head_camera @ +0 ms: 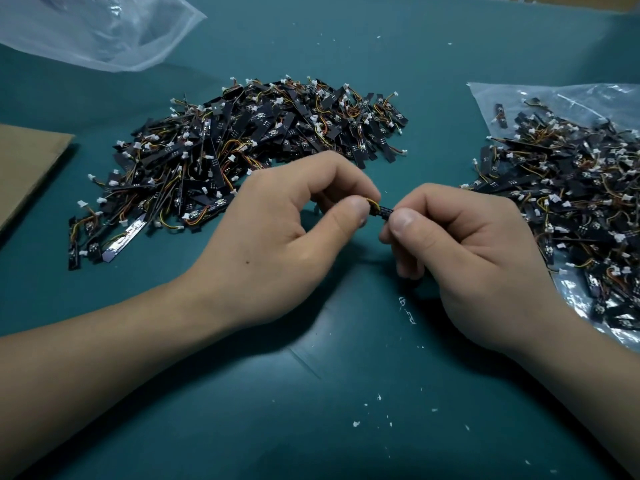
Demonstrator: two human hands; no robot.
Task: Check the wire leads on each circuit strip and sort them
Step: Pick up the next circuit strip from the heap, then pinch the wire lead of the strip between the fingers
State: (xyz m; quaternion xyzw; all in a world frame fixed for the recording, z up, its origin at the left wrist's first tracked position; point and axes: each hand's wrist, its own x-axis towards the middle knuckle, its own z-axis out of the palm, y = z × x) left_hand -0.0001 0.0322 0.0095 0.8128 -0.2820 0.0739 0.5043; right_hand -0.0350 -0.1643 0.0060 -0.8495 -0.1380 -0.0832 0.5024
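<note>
Mat (346,393): teal, flecked with white scraps.
Centre pile (242,147): loose circuit strips, beyond both hands.
Right pile (571,188): strips on a clear bag (554,95).
Left hand (277,237): I see it pinching the wire leads (373,203).
Right hand (467,251): pinches the held strip (383,211).
Held strip: between my view's two thumbs (mostly hidden).

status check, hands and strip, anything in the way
Left hand pinches the wires, right hand the strip. Loose pile and bagged pile alongside. Nothing blocking.
</note>
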